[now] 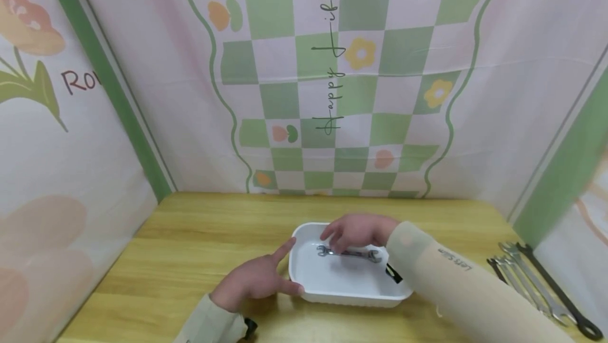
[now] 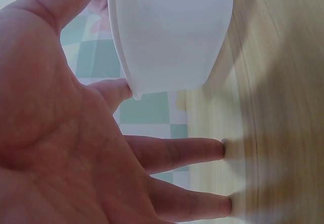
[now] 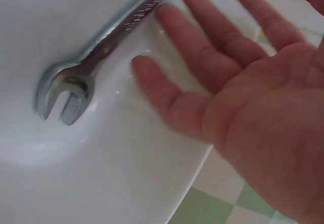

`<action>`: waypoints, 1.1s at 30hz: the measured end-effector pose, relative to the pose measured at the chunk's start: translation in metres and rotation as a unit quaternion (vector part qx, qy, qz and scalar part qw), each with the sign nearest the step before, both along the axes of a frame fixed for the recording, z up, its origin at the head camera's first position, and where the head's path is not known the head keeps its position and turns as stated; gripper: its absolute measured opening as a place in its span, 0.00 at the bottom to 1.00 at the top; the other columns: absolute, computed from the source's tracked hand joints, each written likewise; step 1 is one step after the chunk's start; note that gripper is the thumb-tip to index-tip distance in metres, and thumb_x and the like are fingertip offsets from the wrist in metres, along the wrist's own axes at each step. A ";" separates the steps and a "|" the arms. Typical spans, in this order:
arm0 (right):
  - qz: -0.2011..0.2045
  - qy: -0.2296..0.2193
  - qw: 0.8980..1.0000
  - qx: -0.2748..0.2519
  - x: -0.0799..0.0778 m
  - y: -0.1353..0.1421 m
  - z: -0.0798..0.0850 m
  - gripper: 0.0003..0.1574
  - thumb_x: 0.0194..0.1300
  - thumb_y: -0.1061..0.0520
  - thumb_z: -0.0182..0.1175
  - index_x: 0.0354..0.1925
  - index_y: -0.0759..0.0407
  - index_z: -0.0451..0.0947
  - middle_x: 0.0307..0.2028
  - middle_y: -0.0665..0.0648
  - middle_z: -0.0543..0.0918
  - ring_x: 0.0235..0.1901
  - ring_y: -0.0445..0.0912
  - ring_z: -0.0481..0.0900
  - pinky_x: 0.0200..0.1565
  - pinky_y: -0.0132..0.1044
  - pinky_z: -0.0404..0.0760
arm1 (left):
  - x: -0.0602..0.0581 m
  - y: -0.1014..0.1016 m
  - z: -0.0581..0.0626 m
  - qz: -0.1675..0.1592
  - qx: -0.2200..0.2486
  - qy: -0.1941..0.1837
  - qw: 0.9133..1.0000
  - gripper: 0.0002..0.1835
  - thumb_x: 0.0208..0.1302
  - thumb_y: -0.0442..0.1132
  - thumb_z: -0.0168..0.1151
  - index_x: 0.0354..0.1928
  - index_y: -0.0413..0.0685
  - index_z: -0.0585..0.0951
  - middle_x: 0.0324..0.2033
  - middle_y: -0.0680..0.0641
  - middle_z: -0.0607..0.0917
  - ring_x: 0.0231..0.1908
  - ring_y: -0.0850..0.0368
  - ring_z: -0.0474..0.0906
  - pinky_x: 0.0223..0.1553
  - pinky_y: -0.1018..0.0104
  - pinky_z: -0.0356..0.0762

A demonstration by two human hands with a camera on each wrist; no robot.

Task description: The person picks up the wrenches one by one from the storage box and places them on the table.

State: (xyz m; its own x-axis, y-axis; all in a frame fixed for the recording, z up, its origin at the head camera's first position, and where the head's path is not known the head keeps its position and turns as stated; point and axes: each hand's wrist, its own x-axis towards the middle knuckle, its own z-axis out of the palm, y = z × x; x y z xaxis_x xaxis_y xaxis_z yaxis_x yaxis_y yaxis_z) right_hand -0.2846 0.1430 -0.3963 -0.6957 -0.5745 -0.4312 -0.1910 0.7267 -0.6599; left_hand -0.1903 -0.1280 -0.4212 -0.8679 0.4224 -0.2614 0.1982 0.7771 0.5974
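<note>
A white rectangular tray [image 1: 351, 282] stands on the wooden table, with one silver open-ended wrench [image 1: 374, 256] lying across its floor. At the tray's left side is my left hand [image 1: 258, 278], thumb and index finger spread wide along the rim. Its other fingers stretch straight toward the table below the tray [image 2: 172, 37] in the left wrist view. My right hand [image 1: 361, 229] hovers over the tray beside the wrench, holding nothing. Seen from the right wrist, its loosely extended fingers [image 3: 200, 52] lie alongside the wrench [image 3: 109, 47], a fingertip close to the shank.
On the table's right edge lie several more wrenches in a row, silver ones [image 1: 535, 279] and a long black one [image 1: 558, 290]. A patterned cloth [image 1: 361, 95] hangs behind the table [image 1: 214, 227], with more cloth at both sides.
</note>
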 end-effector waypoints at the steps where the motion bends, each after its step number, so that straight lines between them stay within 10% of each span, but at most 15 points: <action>1: 0.024 0.021 0.999 0.015 0.000 -0.001 -0.001 0.29 0.60 0.55 0.67 0.61 0.48 0.79 0.52 0.50 0.83 0.54 0.49 0.77 0.57 0.56 0.72 | 0.000 0.000 0.000 0.000 0.001 0.000 1.000 0.63 0.48 0.67 0.72 0.80 0.59 0.47 0.57 0.33 0.79 0.55 0.38 0.77 0.54 0.37 0.73; 16: 0.112 0.181 0.975 0.061 0.010 -0.014 -0.017 0.38 0.53 0.75 0.61 0.57 0.46 0.83 0.48 0.43 0.82 0.51 0.43 0.77 0.59 0.46 0.72 | -0.001 -0.001 -0.003 0.012 0.013 -0.012 1.000 0.61 0.49 0.66 0.73 0.80 0.62 0.48 0.59 0.34 0.78 0.58 0.37 0.74 0.56 0.36 0.70; 33: 0.111 0.245 0.956 0.115 0.024 -0.025 -0.016 0.34 0.55 0.75 0.62 0.53 0.44 0.83 0.44 0.46 0.83 0.42 0.42 0.77 0.48 0.43 0.76 | 0.001 -0.002 -0.003 0.011 0.010 -0.003 1.000 0.62 0.49 0.67 0.72 0.80 0.63 0.47 0.58 0.34 0.79 0.57 0.38 0.75 0.56 0.37 0.71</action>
State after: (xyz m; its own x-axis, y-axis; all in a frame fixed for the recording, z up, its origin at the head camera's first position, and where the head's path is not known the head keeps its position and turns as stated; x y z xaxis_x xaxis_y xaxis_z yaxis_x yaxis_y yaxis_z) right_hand -0.2605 0.1184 -0.4124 -0.7184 -0.6608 -0.2172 -0.6031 0.7473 -0.2788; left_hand -0.1897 -0.1295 -0.4240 -0.8755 0.4079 -0.2591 0.1768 0.7694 0.6139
